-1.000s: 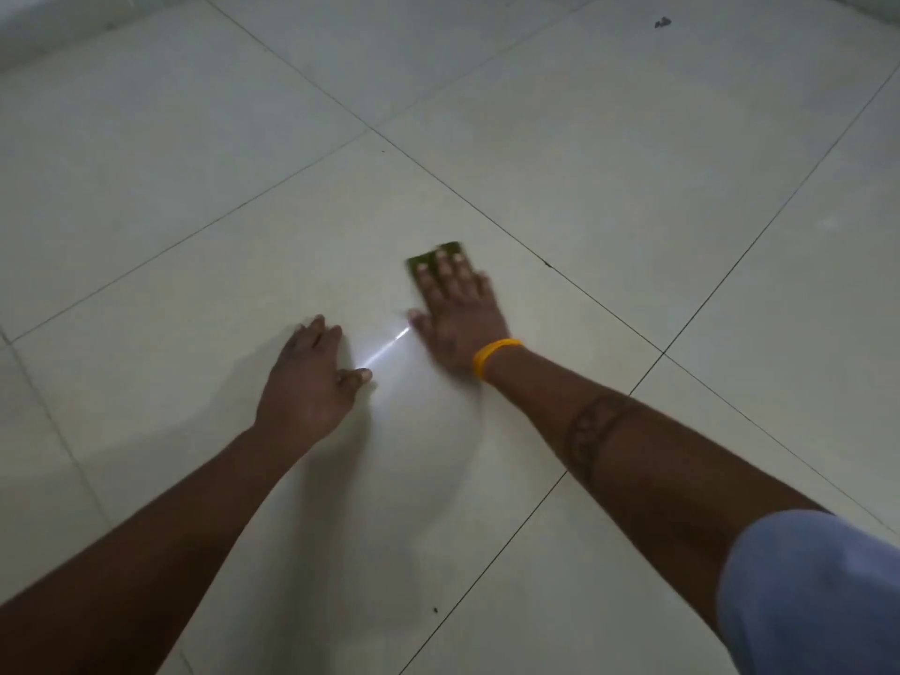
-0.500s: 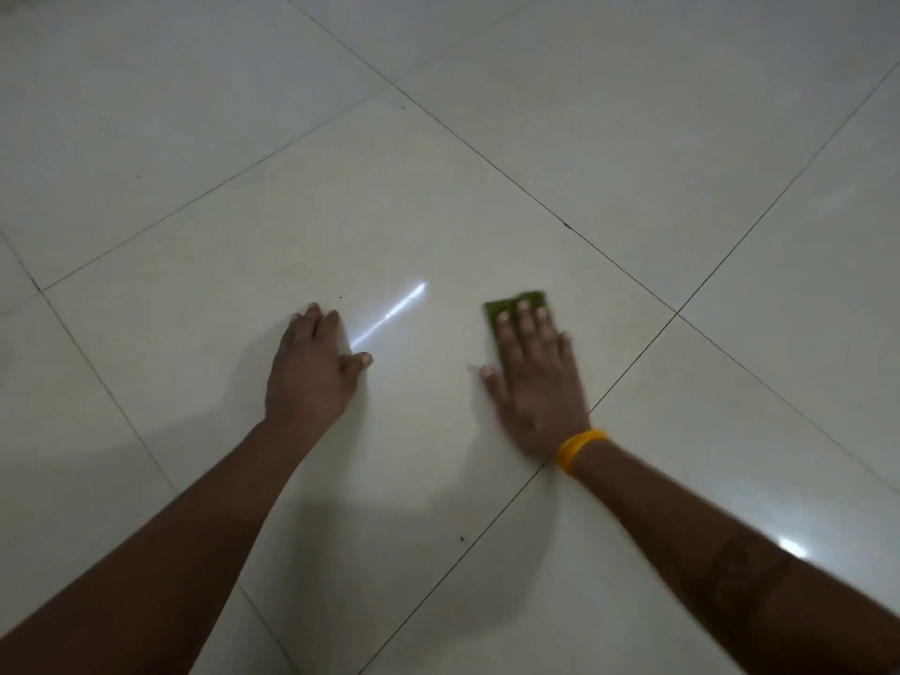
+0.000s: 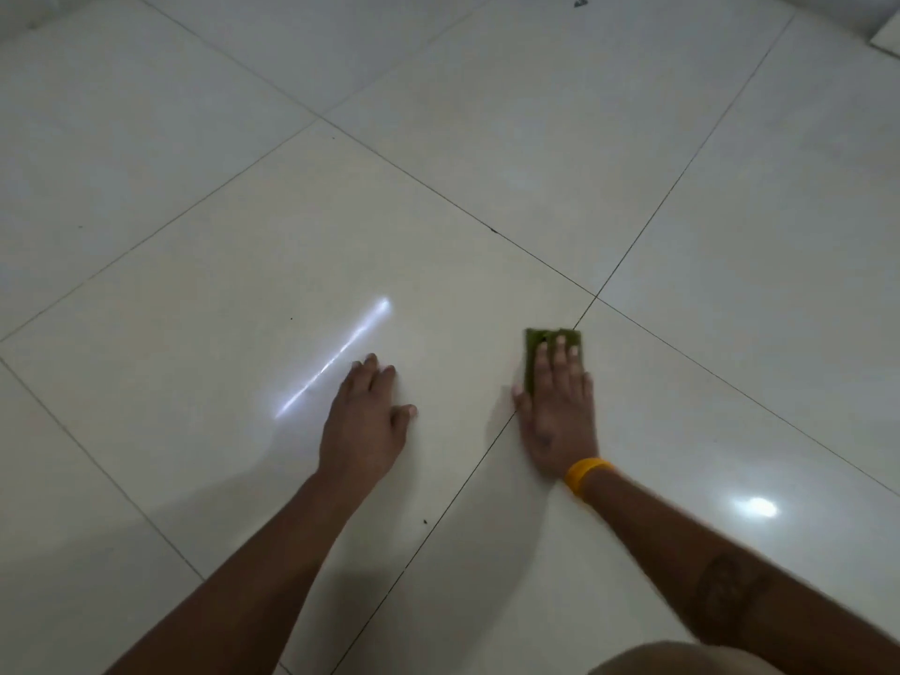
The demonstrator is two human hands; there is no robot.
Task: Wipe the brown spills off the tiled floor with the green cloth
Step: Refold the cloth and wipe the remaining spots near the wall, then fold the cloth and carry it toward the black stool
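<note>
The right hand (image 3: pixel 555 411) lies flat on the green cloth (image 3: pixel 553 341), its fingers (image 3: pixel 560 355) straight and set close together, pressing the cloth down on the tiled floor (image 3: pixel 487 114); only the far edge and the left edge of the cloth show past the fingertips. The cloth sits just on the near side of a crossing of grout lines (image 3: pixel 595 297), and the hand straddles the grout line that runs from that crossing down toward the bottom of the view. A yellow wristband (image 3: pixel 587 475) circles the right wrist. The left hand (image 3: pixel 365 421) rests palm down on the same large tile, near the right hand but apart from it, fingers straight and together, thumb out to the side, holding nothing. A bright streak of reflected light (image 3: pixel 336 358) slants across the tile just left of that hand, and a smaller glare spot (image 3: pixel 755 507) lies to the right of the right forearm. Beyond both hands the pale tiles stretch away on all sides. A small dark speck (image 3: pixel 580 2) lies far off at the top edge, another tiny one (image 3: pixel 425 520) between the forearms. Whether any brown spill lies under the cloth cannot be told.
</note>
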